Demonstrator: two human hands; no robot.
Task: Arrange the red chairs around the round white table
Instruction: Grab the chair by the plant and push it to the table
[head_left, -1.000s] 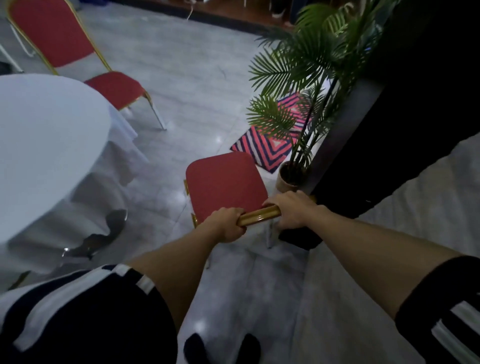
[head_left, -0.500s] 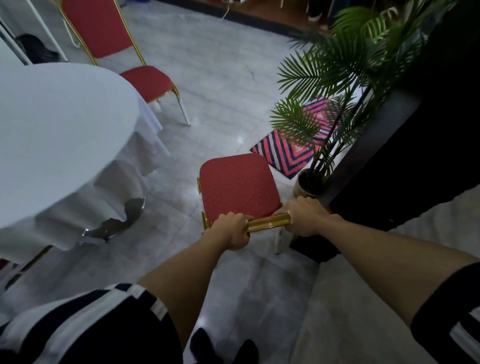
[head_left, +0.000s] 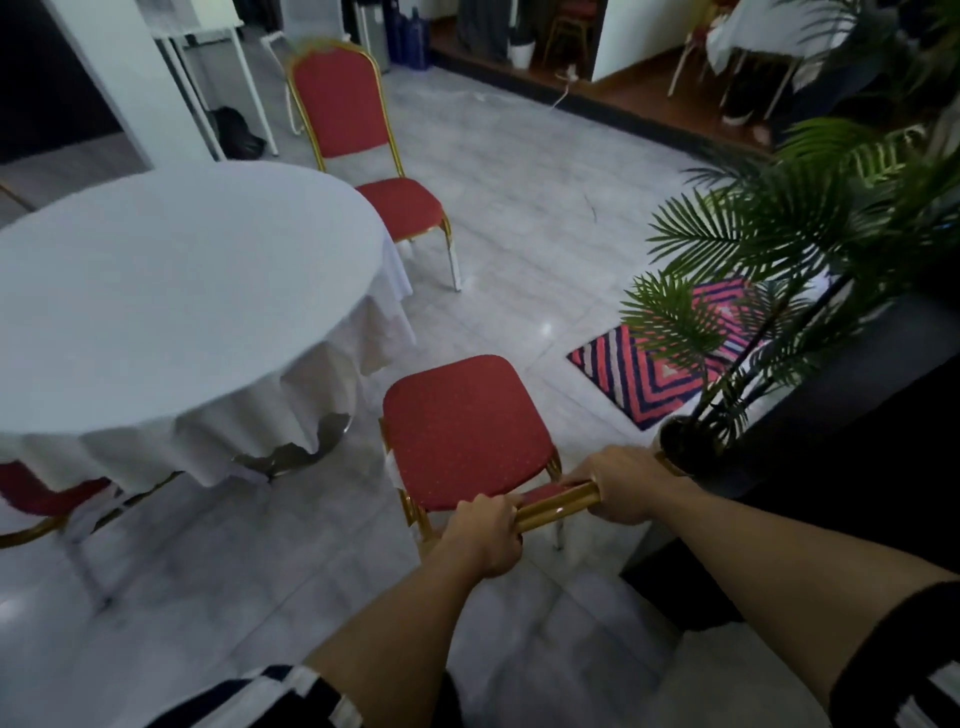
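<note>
Surroundings: potted palm (head_left: 769, 291) and striped rug (head_left: 654, 374) sitting right of the held chair (head_left: 467, 431); draped bench (head_left: 171, 296) left.
Hands: left hand (head_left: 485, 535) and right hand (head_left: 626, 486) both clenching the gold backrest bar (head_left: 558, 506).
Change: bench and second chair (head_left: 363, 156) now showing fuller in view.

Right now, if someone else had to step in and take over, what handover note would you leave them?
Left hand and right hand: both have a closed grip on the gold top rail of the near red-cushioned chair.
That chair stands off the right edge of the round white-clothed table, not tucked in.
A second red gold-framed chair stands at the table's far side; a third red seat sits partly under the cloth at the left.
Left to do: push the held chair up to the table; check the far chair's placement.
</note>
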